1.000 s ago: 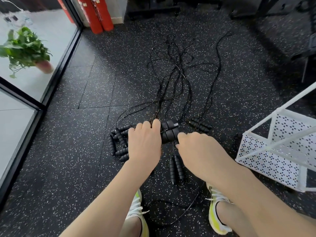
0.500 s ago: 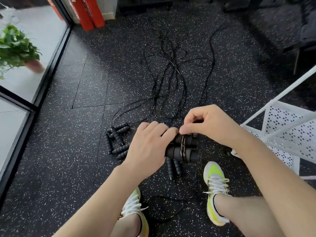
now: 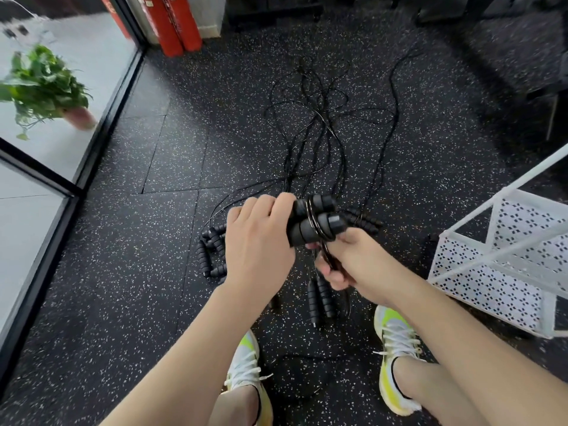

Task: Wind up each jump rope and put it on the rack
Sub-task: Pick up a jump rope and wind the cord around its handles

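**Jump rope on its first turns, rack waiting at the right**

The jump rope in hand — a thin black cord with two ribbed black foam handles (image 3: pixel 313 222) — is held above the floor in front of the person's knees. The left hand (image 3: pixel 258 241) has its grip pressed around the pair of handles, laid side by side and pointing right. A few turns of cord (image 3: pixel 311 219) already circle both handles near their free ends. Just below, the right hand (image 3: pixel 350 265) pinches the running cord between fingers and thumb, close under the handles.

Winding looks only just begun: most of this rope's cord appears unwound, though which strand on the floor belongs to it cannot be told. The next move, as I judge it, calls for the right hand to carry the cord up and over the handles again, keeping tension so the turns sit snug while the left holds the pair steady.

Beneath the hands lies another pair of black foam handles (image 3: pixel 319 299) on the black speckled rubber floor (image 3: pixel 123 287), with a cluster of more handles (image 3: pixel 209 250) to the left. Beyond, the tangle of loose black cords (image 3: pixel 319 124) spreads away — several ropes not yet wound. The white perforated metal rack (image 3: pixel 504 256) stands near, on the right.
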`<state>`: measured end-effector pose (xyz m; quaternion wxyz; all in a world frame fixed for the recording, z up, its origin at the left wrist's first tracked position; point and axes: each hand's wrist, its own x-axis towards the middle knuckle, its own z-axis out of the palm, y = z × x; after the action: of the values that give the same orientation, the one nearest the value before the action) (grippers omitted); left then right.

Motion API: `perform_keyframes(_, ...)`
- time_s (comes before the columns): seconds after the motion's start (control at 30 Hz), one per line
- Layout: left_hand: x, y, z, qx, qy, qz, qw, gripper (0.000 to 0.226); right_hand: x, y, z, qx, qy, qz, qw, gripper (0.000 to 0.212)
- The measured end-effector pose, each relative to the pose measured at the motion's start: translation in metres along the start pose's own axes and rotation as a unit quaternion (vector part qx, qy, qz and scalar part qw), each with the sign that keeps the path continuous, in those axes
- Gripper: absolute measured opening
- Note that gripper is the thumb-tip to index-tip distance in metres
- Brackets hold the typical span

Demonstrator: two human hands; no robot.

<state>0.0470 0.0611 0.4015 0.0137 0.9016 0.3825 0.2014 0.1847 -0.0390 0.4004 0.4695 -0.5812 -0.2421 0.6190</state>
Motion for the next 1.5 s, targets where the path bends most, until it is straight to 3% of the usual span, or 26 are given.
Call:
perform_keyframes(0.2,0.002,-0.011,0.007,0.085,-0.063,-0.041,0.993,0.046,-0.012,-0.003,0.025,-0.126,0.049,0.021,0.991,0.027)
perform_keyframes(0.37,-0.001,-0.011,0.011,0.104,-0.133,-0.066,0.983,0.043,-0.026,-0.008,0.028,-0.294,0.050,0.002,0.955,0.030)
perform_keyframes(0.57,-0.003,-0.004,0.011,0.106,-0.159,-0.048,0.980,0.045,-0.046,-0.029,0.029,-0.580,0.123,-0.103,0.799,0.020)
perform_keyframes(0.63,-0.005,0.000,0.011,0.102,-0.159,-0.022,0.982,0.042,-0.047,-0.037,0.024,-0.597,0.131,-0.143,0.779,0.020)
perform_keyframes(0.77,-0.009,0.007,0.014,0.079,-0.134,0.062,0.986,0.033,-0.042,-0.049,0.000,-0.543,0.151,-0.185,0.805,0.009)
perform_keyframes(0.9,-0.012,0.013,0.020,0.053,-0.118,0.149,0.980,0.043,-0.036,-0.057,-0.028,-0.461,0.162,-0.152,0.859,0.020)
perform_keyframes(1.03,-0.013,0.019,0.019,0.010,-0.077,0.194,0.978,0.052,-0.027,-0.060,-0.047,-0.370,0.120,-0.152,0.909,0.013)
perform_keyframes(1.13,-0.013,0.021,0.016,-0.015,-0.059,0.211,0.976,0.049,-0.020,-0.054,-0.056,-0.326,0.099,-0.163,0.926,0.008)
perform_keyframes(1.27,-0.011,0.021,0.012,-0.033,-0.038,0.210,0.976,0.047,-0.010,-0.042,-0.059,-0.278,0.088,-0.166,0.942,0.026)
perform_keyframes(1.5,-0.006,0.014,0.011,-0.059,0.012,0.177,0.982,0.040,0.000,-0.022,-0.051,-0.147,0.034,-0.116,0.982,0.036)
